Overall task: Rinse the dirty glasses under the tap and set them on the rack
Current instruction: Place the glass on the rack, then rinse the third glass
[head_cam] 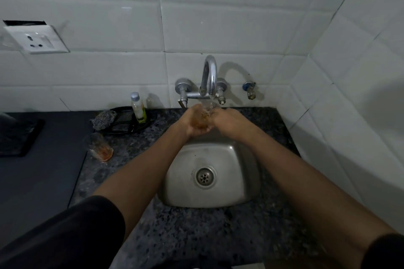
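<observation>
A clear glass (204, 117) with orange-brown residue is held upright under the chrome tap (209, 76), and water runs into it. My left hand (194, 123) wraps its left side and base. My right hand (227, 119) grips its right side. Both hands hover over the back edge of the steel sink (220, 159). A second dirty glass (99, 146) with orange dregs stands on the speckled counter to the left of the sink. No rack is clearly visible.
A small bottle (138, 107) and a scrubber (103, 119) sit on a dark tray (122, 124) behind the second glass. A dark mat (15, 135) lies at far left. A wall socket (37, 38) is upper left. Tiled walls close in at the back and right.
</observation>
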{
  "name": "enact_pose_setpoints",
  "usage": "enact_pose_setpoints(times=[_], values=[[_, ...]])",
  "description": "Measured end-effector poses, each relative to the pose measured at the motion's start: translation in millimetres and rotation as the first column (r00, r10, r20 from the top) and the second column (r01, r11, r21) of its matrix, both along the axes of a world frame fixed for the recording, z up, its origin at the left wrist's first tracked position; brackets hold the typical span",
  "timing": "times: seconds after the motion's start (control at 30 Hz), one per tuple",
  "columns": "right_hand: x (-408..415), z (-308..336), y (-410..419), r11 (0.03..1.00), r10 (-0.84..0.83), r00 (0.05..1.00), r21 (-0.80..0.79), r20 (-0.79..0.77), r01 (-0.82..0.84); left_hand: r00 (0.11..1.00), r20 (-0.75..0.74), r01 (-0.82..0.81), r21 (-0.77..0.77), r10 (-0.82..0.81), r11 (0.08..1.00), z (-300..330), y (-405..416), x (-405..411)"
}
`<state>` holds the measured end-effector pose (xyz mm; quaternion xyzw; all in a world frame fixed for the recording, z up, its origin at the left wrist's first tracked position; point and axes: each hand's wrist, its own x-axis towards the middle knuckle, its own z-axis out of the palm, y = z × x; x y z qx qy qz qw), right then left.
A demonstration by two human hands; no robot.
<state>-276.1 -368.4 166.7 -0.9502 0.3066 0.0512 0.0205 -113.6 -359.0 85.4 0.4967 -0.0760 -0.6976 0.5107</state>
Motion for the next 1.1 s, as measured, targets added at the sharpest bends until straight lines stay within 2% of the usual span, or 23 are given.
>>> enact_pose_setpoints(times=[0.1, 0.17, 0.27, 0.4, 0.43, 0.6, 0.73, 0.8, 0.87, 0.97, 1.1], values=[[9.2, -6.6, 2.5, 0.974, -0.143, 0.987, 0.189, 0.078, 0.127, 0.996, -0.043, -0.08, -0.065, 0.078, 0.995, 8.4, -0.5, -6.0], [15.5, -7.3, 4.4, 0.951, -0.168, 0.981, 0.276, 0.093, 0.137, 0.992, -0.099, -0.088, -0.1, 0.078, 0.991, 8.9, 2.8, -12.3], [12.9, -7.5, 2.2, 0.975, -0.106, 0.994, 0.198, 0.036, 0.096, 0.987, -0.15, -0.068, -0.101, 0.053, 0.993, 8.4, 7.2, -14.9], [2.9, -12.0, -3.5, 0.999, -0.023, 0.998, 0.039, 0.054, 0.021, 0.994, -0.069, -0.081, 0.003, 0.081, 0.997, 12.6, 7.4, -6.4], [2.4, -11.4, -3.0, 0.995, -0.053, 0.996, 0.087, 0.078, 0.046, 0.995, -0.043, -0.087, -0.005, 0.086, 0.996, 14.2, 6.9, -6.2], [13.8, -15.5, 0.7, 0.976, -0.128, 0.977, 0.198, 0.172, 0.093, 0.973, -0.153, -0.183, -0.049, 0.173, 0.982, 19.1, 4.6, -16.3], [6.9, -14.0, -8.4, 0.984, -0.113, 0.991, 0.147, 0.075, 0.101, 0.982, -0.148, -0.122, -0.027, 0.117, 0.992, 13.0, 2.5, -12.8], [1.7, -12.9, -12.2, 0.978, -0.111, 0.989, 0.189, 0.096, 0.091, 0.991, -0.114, -0.069, 0.009, 0.07, 0.998, 11.0, 0.3, -7.2], [4.7, -14.6, -12.9, 0.984, -0.089, 0.99, 0.163, 0.108, 0.071, 0.991, -0.108, -0.085, -0.004, 0.084, 0.996, 14.0, -1.4, -8.9], [16.3, -15.4, -10.1, 0.964, -0.092, 0.985, 0.26, 0.143, 0.052, 0.983, -0.129, -0.13, 0.008, 0.13, 0.991, 14.9, -6.6, -15.2], [15.8, -12.8, -20.1, 0.946, -0.129, 0.989, 0.307, 0.069, 0.102, 0.985, -0.131, -0.121, -0.022, 0.117, 0.992, 9.8, -8.3, -13.7]])
